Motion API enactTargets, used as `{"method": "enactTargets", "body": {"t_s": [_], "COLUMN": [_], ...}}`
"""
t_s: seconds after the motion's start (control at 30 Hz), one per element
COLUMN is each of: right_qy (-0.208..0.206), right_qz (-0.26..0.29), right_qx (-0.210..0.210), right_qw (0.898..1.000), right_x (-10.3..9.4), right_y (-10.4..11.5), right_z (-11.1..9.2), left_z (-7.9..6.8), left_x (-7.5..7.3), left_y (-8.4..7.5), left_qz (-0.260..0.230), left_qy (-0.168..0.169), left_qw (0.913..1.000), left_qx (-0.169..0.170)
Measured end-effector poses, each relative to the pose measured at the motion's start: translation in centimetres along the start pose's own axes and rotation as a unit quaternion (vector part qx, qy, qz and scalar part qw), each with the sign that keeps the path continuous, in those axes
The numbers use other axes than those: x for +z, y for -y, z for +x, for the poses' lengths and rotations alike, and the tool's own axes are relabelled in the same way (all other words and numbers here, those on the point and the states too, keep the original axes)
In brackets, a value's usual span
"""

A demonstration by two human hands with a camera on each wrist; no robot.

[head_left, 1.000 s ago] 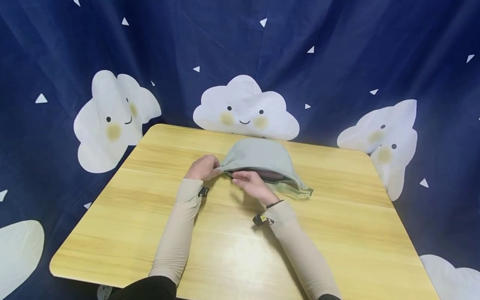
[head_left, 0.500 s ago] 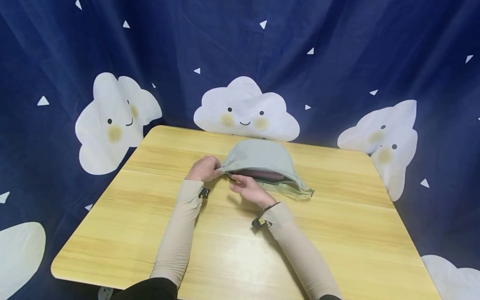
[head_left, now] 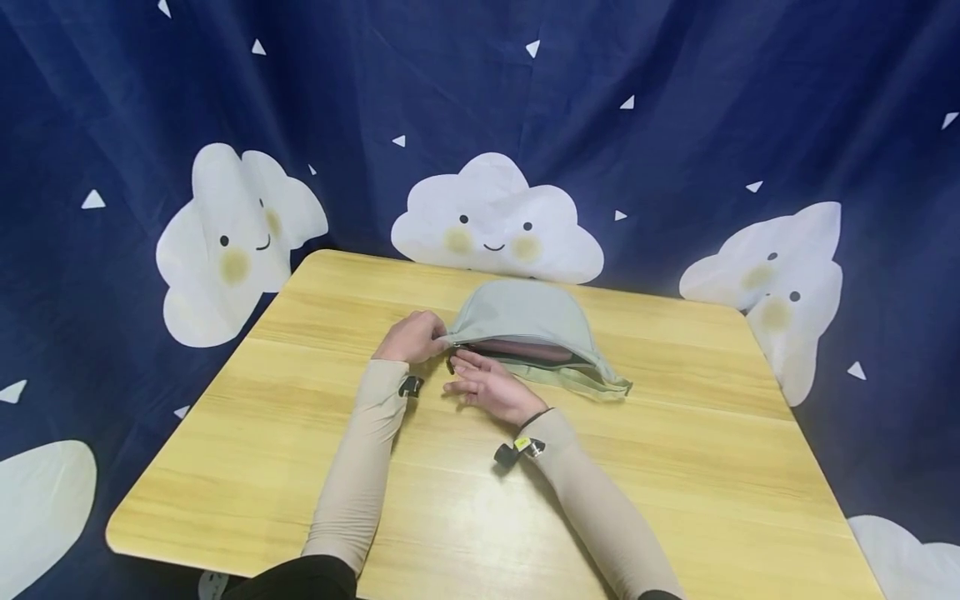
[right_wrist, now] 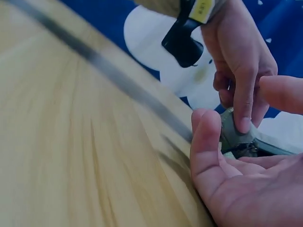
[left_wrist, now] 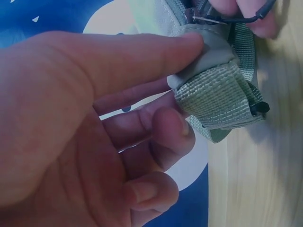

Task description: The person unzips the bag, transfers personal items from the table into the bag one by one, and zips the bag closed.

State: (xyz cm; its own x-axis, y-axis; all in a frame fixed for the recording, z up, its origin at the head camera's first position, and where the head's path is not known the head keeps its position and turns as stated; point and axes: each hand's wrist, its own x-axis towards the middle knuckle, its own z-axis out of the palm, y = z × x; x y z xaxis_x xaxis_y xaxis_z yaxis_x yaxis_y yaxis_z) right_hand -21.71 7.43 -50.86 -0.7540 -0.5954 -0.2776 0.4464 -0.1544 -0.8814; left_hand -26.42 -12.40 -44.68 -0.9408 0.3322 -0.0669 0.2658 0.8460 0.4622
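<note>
A pale grey-green waist bag [head_left: 521, 308] lies on the table, its zipped mouth gaping toward me and a pinkish inside showing. My left hand [head_left: 411, 337] pinches the bag's left end between thumb and fingers, just above the folded webbing strap [left_wrist: 213, 97]. The zipper slider [left_wrist: 206, 20] sits at that same end, with a dark cord pull [left_wrist: 244, 20] hanging off it. Close beside the pull is my right hand [head_left: 498, 390], its fingers spread and loosely bent. Its fingertips [left_wrist: 262, 23] show behind the cord in the left wrist view.
The wood-grain table [head_left: 247, 467] has rounded corners. Behind it hangs a dark blue curtain [head_left: 345, 75] printed with white clouds and triangles. The bag's strap [head_left: 570, 382] trails along its front right side. A small black camera [head_left: 507, 455] is worn on the right wrist.
My right hand has drawn slightly down and left from the bag's mouth, and its fingers have spread. The dark zipper pull now shows. My left hand keeps its pinch.
</note>
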Motion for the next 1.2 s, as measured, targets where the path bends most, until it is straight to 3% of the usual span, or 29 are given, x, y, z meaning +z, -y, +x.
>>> {"method": "enactTargets", "body": {"t_s": [0.17,0.43,0.7,0.97,1.2], "right_qy": [-0.02,-0.079,-0.121,-0.158,-0.162], "right_qz": [0.049,0.068,0.119,0.125,0.126], "right_qx": [0.015,0.017,0.0,-0.014,-0.008], "right_qw": [0.998,0.994,0.986,0.979,0.979], "right_x": [0.21,0.32,-0.01,0.1,-0.01], "right_y": [-0.12,0.09,0.08,-0.11,0.01], "right_z": [0.11,0.16,0.13,0.31,0.23], "left_z": [0.18,0.03,0.04,-0.03,0.2], "left_x": [0.16,-0.03,-0.05,-0.28,0.06], "left_y": [0.18,0.19,0.16,-0.23,-0.09], "left_qz": [-0.001,-0.009,-0.015,-0.01,-0.012], "left_qy": [-0.001,-0.001,0.006,0.005,0.002], "left_qw": [1.0,0.9999,0.9998,0.9999,0.9998], "left_qx": [0.001,-0.007,-0.012,-0.012,-0.016]}}
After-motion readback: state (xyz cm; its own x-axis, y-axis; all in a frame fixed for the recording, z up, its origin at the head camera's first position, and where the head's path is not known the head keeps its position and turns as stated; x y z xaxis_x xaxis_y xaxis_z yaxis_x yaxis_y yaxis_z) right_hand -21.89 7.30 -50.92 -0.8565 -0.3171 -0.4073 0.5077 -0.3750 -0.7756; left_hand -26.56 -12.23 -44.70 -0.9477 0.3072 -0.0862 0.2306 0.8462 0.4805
